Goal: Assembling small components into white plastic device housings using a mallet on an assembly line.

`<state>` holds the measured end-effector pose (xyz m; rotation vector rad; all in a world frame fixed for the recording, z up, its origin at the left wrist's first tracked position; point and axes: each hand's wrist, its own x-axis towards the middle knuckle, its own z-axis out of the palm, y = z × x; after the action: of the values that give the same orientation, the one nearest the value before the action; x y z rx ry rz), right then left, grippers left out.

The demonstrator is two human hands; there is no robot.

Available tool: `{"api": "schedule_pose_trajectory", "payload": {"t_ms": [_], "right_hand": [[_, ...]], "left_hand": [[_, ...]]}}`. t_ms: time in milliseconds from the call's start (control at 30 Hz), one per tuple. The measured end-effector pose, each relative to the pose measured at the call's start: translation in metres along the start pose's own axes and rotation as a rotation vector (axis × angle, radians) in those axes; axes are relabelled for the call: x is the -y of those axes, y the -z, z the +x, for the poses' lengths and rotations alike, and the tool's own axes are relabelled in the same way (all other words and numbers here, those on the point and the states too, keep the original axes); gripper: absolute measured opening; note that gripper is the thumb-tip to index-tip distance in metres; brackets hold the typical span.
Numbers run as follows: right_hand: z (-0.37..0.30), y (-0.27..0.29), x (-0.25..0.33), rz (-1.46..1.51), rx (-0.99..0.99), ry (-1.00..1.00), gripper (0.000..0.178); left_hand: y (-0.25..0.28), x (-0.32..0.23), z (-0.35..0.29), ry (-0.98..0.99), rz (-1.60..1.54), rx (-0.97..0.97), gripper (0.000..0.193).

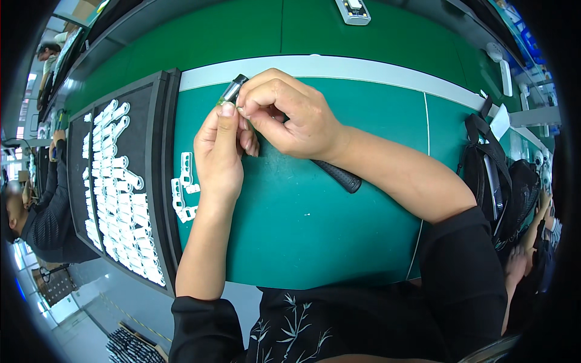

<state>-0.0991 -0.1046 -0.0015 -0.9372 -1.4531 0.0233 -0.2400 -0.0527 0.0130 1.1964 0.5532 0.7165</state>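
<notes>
My left hand [219, 142] pinches a small green piece with a dark, shiny, block-like end [233, 88], held above the far left of the green mat. It looks like a small circuit board, though fingers cover much of it. The curled fingers of my right hand [293, 115] close at the same piece, thumb and forefinger meeting near my left thumb. Whether they grip something tiny there is hidden. Under my right wrist lies a black tool handle [340, 176], its other end out of sight. Several loose white plastic frames [186, 172] rest beside my left wrist.
A black tray [158, 181] with rows of white plastic parts [124, 206] stands left of the green mat [308, 242]. A white device [353, 11] sits at the far edge. A black bag [484, 157] is at the right. Other people work on both sides.
</notes>
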Motion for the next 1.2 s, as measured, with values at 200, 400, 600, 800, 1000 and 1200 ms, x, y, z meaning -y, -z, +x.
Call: {"api": "schedule_pose_trajectory", "payload": {"t_ms": [200, 400, 600, 800, 1000, 1200], "right_hand": [[0.0, 0.003, 0.004, 0.0, 0.02, -0.057, 0.018], [-0.003, 0.004, 0.004, 0.025, 0.028, -0.094, 0.015], [-0.002, 0.001, 0.006, -0.005, 0.004, -0.136, 0.017], [-0.001, 0.004, 0.008, -0.01, 0.041, -0.159, 0.018], [-0.003, 0.004, 0.008, 0.116, 0.049, -0.204, 0.02], [-0.001, 0.001, 0.008, 0.054, 0.057, -0.157, 0.023]], "left_hand": [[-0.007, 0.002, -0.002, 0.028, -0.034, -0.021, 0.036], [-0.011, 0.001, -0.004, 0.038, 0.001, -0.054, 0.032], [-0.015, 0.001, -0.006, 0.066, -0.031, -0.064, 0.031], [-0.012, 0.001, -0.005, 0.071, -0.005, -0.074, 0.031], [-0.013, 0.0, -0.005, 0.087, 0.028, -0.067, 0.031], [-0.004, -0.003, -0.005, 0.073, -0.092, -0.046, 0.033]]}}
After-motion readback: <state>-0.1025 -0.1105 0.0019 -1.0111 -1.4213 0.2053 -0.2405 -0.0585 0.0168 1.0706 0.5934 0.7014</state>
